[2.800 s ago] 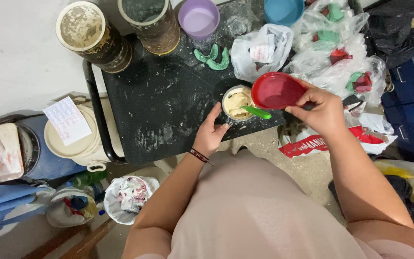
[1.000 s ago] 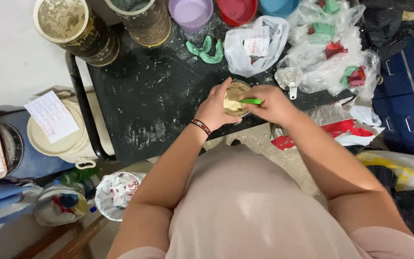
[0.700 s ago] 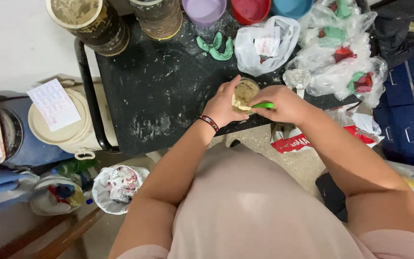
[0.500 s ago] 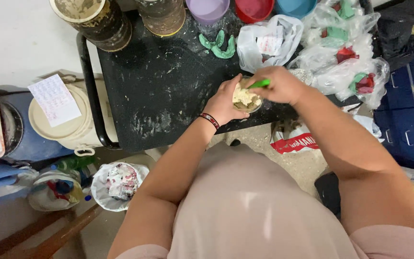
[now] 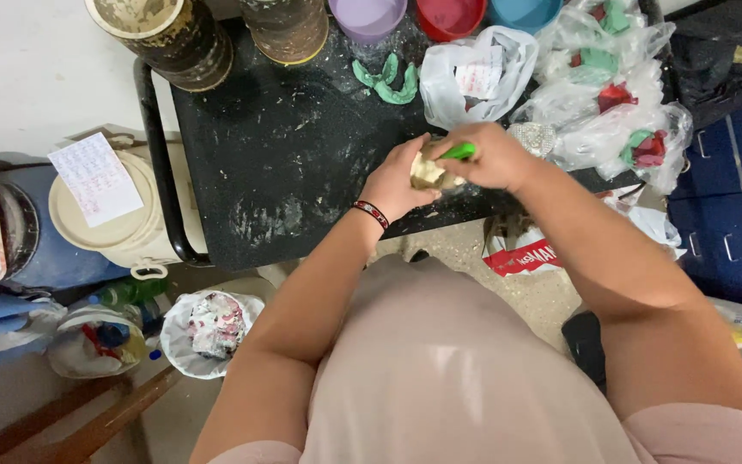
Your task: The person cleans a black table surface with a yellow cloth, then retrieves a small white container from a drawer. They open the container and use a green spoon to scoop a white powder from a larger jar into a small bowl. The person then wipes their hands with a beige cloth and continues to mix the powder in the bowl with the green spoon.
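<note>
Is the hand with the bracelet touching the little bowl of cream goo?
Touching. The head view shows the left hand wrapped around the side of the small bowl, fingers pressed against it with no gap, while the right hand holds a green tool in it.

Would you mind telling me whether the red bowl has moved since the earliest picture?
Yes. The red bowl has left the right hand and now stands at the black table's far edge, between the purple bowl and blue bowl.

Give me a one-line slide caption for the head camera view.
Left hand steadies a small bowl of pale paste on a black table; right hand works it with a green-handled tool.
</note>
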